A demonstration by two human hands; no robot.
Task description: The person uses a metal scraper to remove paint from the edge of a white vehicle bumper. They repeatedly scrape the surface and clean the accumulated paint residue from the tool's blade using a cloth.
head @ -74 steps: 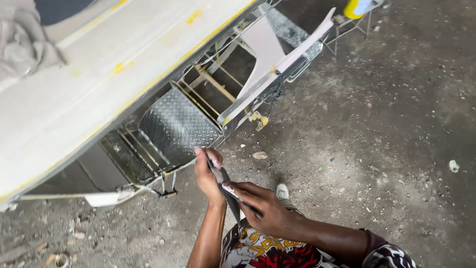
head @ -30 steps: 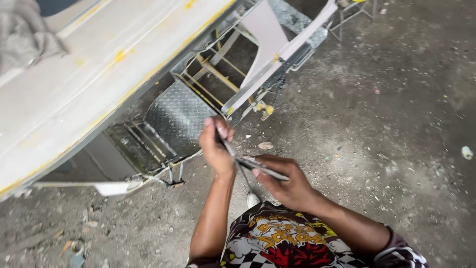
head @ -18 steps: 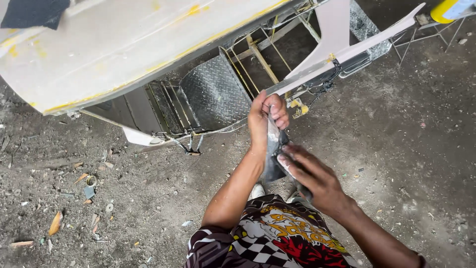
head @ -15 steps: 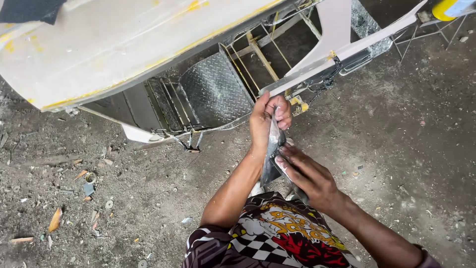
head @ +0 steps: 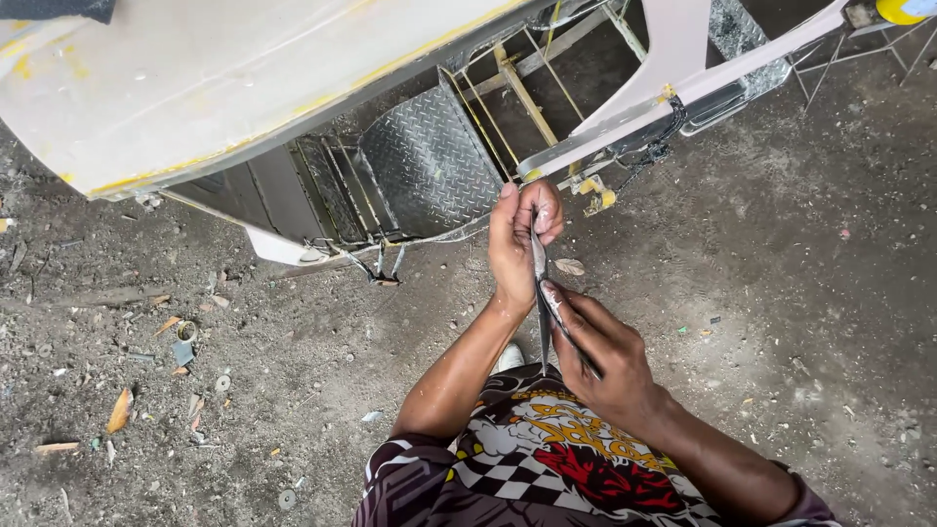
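Right hand (head: pixel 605 356) slid down strip (head: pixel 540 283).

Littered grey dirt floor (head: pixel 781 293) under daylight

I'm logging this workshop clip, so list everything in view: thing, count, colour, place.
Vehicle body panel: one, off-white with yellow edge traces, upper left.
Tread plate: one, grey metal, under the panel, centre top.
Metal frame bars: several, yellowish, behind the plate.
Pale bar: one, whitish, slanting at upper right.
Ground: grey dirt and concrete, with scattered scraps and dry leaves at left.
Thin blade tool: one, grey metal, between both hands, centre.
Patterned shirt: one, chequered black, white, red, bottom centre.
Left hand: closed around the tool's upper end.
Right hand: holding the lower part.
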